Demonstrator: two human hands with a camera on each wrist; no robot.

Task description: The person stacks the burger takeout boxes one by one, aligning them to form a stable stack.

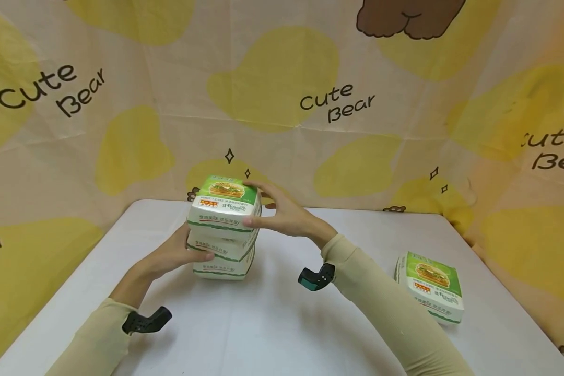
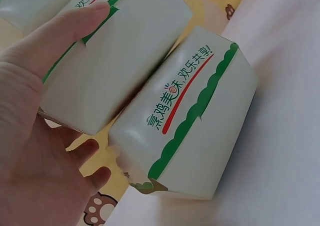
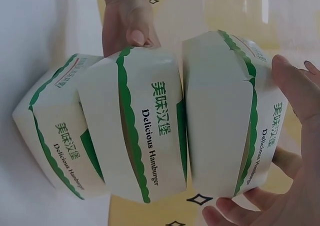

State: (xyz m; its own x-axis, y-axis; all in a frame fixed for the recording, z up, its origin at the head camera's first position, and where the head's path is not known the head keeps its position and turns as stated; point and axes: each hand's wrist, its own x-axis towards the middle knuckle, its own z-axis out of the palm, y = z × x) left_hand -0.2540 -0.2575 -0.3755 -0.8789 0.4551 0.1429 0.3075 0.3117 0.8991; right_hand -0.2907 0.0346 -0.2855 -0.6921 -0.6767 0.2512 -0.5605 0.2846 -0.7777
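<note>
Three white-and-green hamburger boxes make up a stack left of the table's middle. My right hand (image 1: 289, 215) grips the top hamburger box (image 1: 223, 211), thumb on its front and fingers behind. In the right wrist view this top box sits a little apart from or just touching the one below; I cannot tell which. My left hand (image 1: 171, 256) holds the middle hamburger box (image 2: 120, 50) from the left, its thumb lying along the front. Under it, the bottom hamburger box (image 2: 195, 116) stands on the table, with the left fingers beside its upper edge.
Another hamburger box (image 1: 432, 287) lies on the white table (image 1: 263, 324) to the right, beside my right forearm. A yellow patterned cloth (image 1: 282, 78) hangs behind the table, close to the stack. Both wrists carry a dark band-mounted device (image 1: 147, 319).
</note>
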